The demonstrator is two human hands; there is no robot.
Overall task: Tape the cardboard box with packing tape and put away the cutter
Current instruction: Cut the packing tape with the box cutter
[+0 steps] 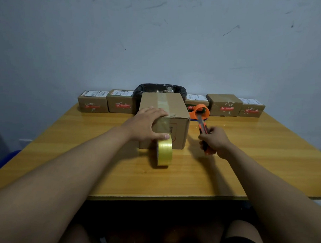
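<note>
Left hand flat on taped cardboard box, right hand gripping orange cutter, glossy tape roll

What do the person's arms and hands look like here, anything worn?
Both arms are bare as far as the frame shows: no sleeves, no gloves. The left hand and right hand show no rings, watch or bands on the visible sides. No markings visible. Dark shorts show at the bottom edge.

near table open | box, tape roll block centre
</note>
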